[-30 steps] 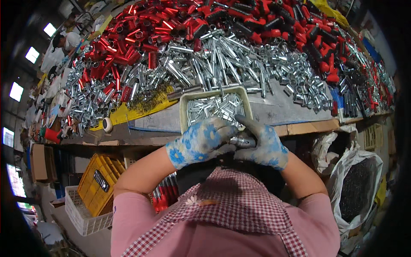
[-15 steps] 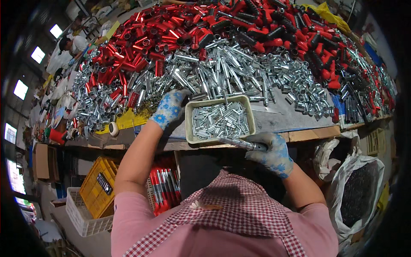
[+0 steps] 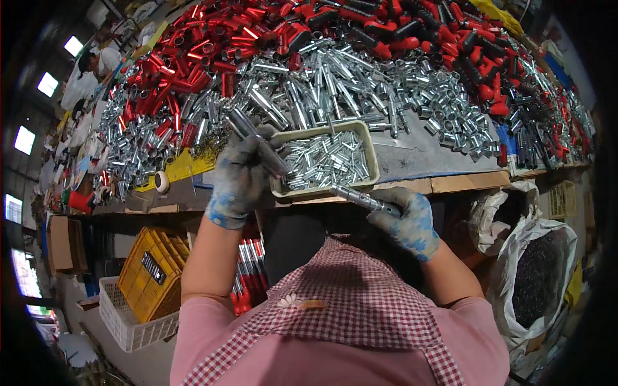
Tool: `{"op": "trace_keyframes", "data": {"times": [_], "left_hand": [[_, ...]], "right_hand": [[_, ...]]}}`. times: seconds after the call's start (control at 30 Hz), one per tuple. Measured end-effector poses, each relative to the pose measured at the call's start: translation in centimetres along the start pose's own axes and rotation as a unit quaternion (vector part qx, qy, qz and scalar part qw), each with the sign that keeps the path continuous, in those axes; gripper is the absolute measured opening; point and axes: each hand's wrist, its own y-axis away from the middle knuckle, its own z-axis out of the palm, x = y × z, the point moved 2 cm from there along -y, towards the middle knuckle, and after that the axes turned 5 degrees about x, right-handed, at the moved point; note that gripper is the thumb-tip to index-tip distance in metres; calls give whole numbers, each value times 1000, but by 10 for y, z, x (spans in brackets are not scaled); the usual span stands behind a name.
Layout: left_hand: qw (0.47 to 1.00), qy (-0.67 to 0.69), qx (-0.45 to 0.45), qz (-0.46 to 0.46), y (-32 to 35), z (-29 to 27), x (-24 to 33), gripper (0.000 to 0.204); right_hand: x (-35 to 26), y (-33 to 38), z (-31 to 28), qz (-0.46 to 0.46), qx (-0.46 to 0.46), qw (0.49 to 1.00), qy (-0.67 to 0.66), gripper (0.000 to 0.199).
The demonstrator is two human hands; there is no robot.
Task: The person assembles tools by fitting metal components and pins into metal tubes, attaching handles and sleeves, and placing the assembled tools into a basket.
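My left hand [image 3: 237, 183], in a blue-and-white glove with a greyed palm, is closed round a shiny metal tube [image 3: 241, 122] by the left side of the tray. The tube slants, its lower end near the tray rim. A similar glove covers my right hand [image 3: 411, 222], which grips a silver cylindrical metal part [image 3: 358, 197] with a narrower stepped end pointing left, close to the tray's front edge. Between the hands stands a cream rectangular tray [image 3: 372, 154] at the table's front edge. Many small metal pins [image 3: 328, 159] lie in it.
Behind the tray spreads a heap of silver tubes [image 3: 331, 83], red tubes [image 3: 212, 45] and red-and-black handles [image 3: 450, 45]. A yellow crate [image 3: 149, 273] sits in a white basket [image 3: 132, 331] at lower left. A white sack [image 3: 557, 241] stands at right. Another person [image 3: 103, 61] is at far left.
My left hand has come back from the heap toward me and now has a metal tube in it, raised beside the tray. My right hand still grips its metal part, nearly unmoved.
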Motion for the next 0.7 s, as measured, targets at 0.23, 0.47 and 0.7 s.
{"op": "trace_keyframes", "data": {"times": [0.23, 0.47, 0.7], "left_hand": [[999, 27, 19, 35, 19, 18, -14, 62], [985, -60, 27, -162, 65, 24, -54, 31], [916, -307, -148, -212, 65, 22, -36, 26]], "right_hand": [[1, 5, 4, -42, 7, 996, 75, 35], [-8, 5, 7, -116, 3, 989, 97, 34], [-9, 10, 21, -241, -46, 963, 109, 73]]}}
